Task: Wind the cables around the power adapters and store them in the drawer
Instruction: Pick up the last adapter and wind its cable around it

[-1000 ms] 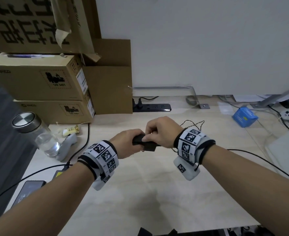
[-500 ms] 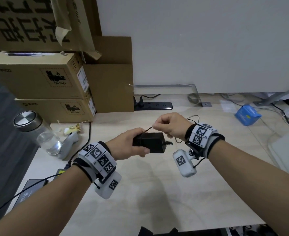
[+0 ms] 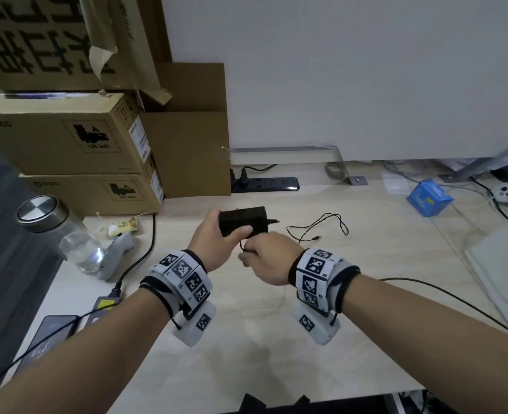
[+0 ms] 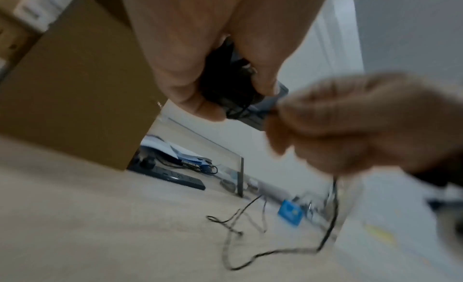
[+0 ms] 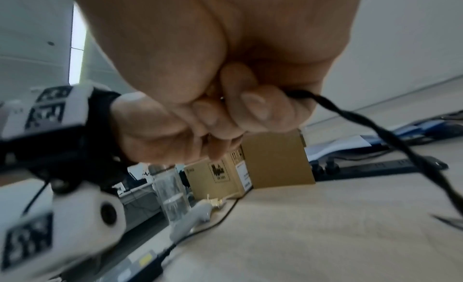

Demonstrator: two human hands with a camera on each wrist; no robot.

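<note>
My right hand (image 3: 266, 261) is sitting nearest me over the middle of the desk (image 3: 246, 339), fingers (image 5: 253, 108) curled tight and pinching the cable (image 3: 318, 227). In the right wrist view the cable (image 5: 371, 124) is leaving the fist as a twisted black strand.

My left hand (image 3: 217, 240) is just beyond it, holding the adapter (image 3: 243, 221) clear of the desk, thumb lying over the near face, the other fingers wrapping behind. The left wrist view is showing the adapter (image 4: 233, 92) with a few cable turns on it, clamped between thumb and fingers (image 4: 258, 68); my right hand (image 4: 350, 124) is blurred there. The hands are touching or nearly so; can't tell which.

The loose end of the cable (image 4: 263, 252) is trailing right of the adapter and lying in loops on the desk, plug end resting on the surface.

Toward the left edge: a glass bottle (image 3: 64, 234) with a metal lid is standing up, a grey controller (image 3: 115, 255) is lying just beside it, and a second black lead (image 3: 139, 258) is running toward the near left corner.

Toward the back edge: a power strip (image 3: 264, 184) is lying against the wall, stacked boxes (image 3: 67, 138) are filling the back left corner, and a blue box (image 3: 429, 198) is sitting at the back right.
</note>
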